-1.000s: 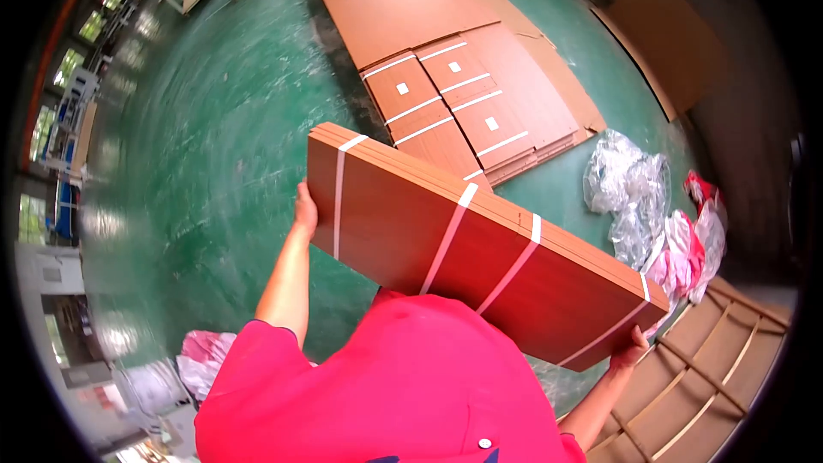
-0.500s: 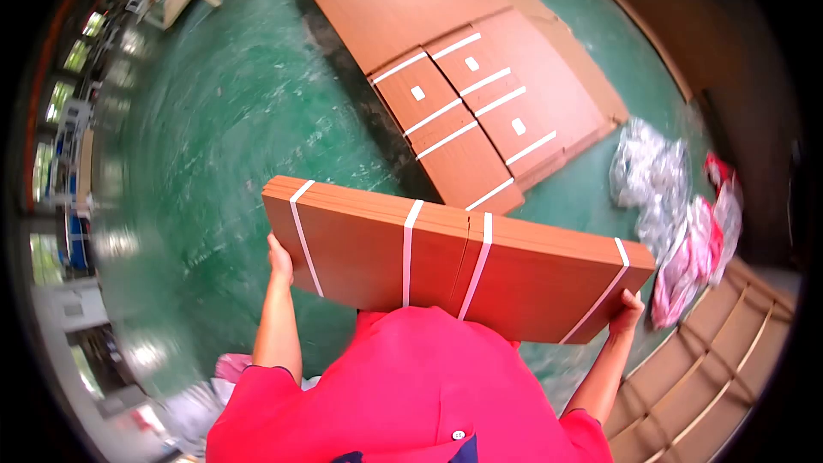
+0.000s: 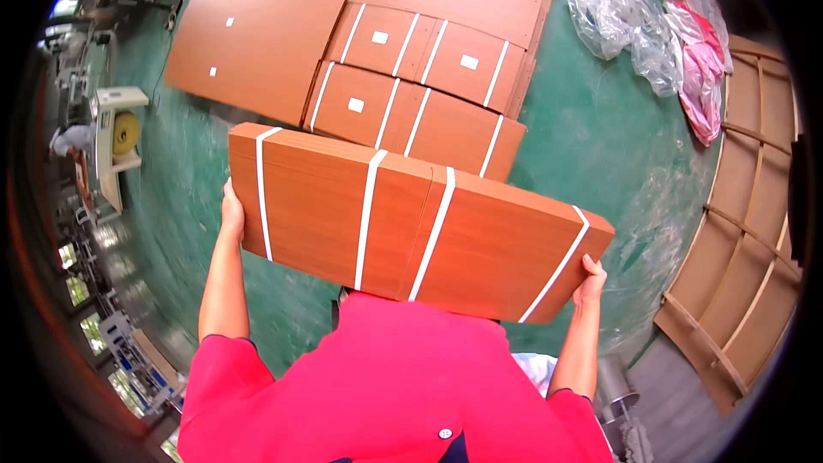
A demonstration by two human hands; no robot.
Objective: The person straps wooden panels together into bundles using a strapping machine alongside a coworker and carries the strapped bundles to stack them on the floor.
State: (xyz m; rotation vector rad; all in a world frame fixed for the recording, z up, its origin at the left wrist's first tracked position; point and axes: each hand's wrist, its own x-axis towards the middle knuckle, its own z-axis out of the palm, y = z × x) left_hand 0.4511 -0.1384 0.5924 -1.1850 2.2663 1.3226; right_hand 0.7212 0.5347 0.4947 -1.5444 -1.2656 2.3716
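Across the front of my body I carry two bundles of reddish-brown wood panels side by side, bound with white straps and with a seam between them. My left hand is closed on the left end, fingers partly hidden behind it. At the lower right end, my right hand grips with the thumb showing on the near face. The load slopes down to the right. Beyond it, more strapped panel bundles with white labels lie on a low stack, whose lower front is hidden by my load.
Large flat panels lie at the stack's left. Clear plastic wrap and a pink-and-white bag are on the green floor to the right. Brown slatted boards stand farther right. A machine with a yellow roll is at left.
My view has turned right, and the floor stack now lies straight ahead and closer. Both hands keep hold of the panel bundles, whose broad face shows more.
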